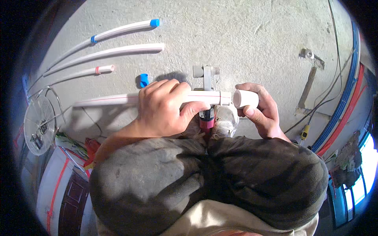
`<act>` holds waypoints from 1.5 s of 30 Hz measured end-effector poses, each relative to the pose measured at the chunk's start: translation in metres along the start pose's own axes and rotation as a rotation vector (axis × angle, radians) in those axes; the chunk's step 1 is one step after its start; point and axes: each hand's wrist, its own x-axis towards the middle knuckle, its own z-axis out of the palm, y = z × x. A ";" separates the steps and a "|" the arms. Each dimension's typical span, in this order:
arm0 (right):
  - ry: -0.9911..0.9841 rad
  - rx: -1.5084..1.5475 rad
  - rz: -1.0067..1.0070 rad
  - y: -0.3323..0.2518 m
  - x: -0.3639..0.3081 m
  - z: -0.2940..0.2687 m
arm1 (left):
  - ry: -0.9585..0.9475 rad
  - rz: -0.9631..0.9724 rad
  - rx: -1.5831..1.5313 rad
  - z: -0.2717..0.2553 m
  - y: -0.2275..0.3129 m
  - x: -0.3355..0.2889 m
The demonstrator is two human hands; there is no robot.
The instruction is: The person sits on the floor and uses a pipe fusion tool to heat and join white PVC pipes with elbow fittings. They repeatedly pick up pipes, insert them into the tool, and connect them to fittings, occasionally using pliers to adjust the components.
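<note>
My left hand (pixel 163 106) is wrapped over a long white plastic pipe (pixel 114 100) with a thin red stripe, lying crosswise above my knees. A raised ring shows near the pipe's right end. In my right hand (pixel 267 112) is a short white pipe coupling (pixel 245 99), gripped between thumb and fingers. Its opening faces the pipe end, very close to it, with a narrow gap showing. Below and beyond the pipe stands a pipe fusion welder (pixel 207 80), with grey heating sockets on its plate and a pink-red lower body partly hidden between my shoes.
Several white pipes (pixel 130 48) lie on the concrete floor (pixel 244 35) at far left, some with blue or red parts. A blue fitting (pixel 144 80) lies nearer. A fan (pixel 40 125) stands left. Blue and red conduits (pixel 346 114), cables and a yellow tool (pixel 304 132) are at right.
</note>
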 end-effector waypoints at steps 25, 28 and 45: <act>-0.133 -0.692 -0.245 0.006 0.010 -0.001 | -0.062 0.020 0.048 -0.001 0.006 -0.007; -0.130 -0.706 -0.252 0.005 0.010 0.000 | 0.001 0.050 0.024 0.002 0.006 -0.005; -0.105 -0.791 -0.382 0.008 0.016 0.005 | 0.094 0.036 -0.013 0.004 0.016 -0.005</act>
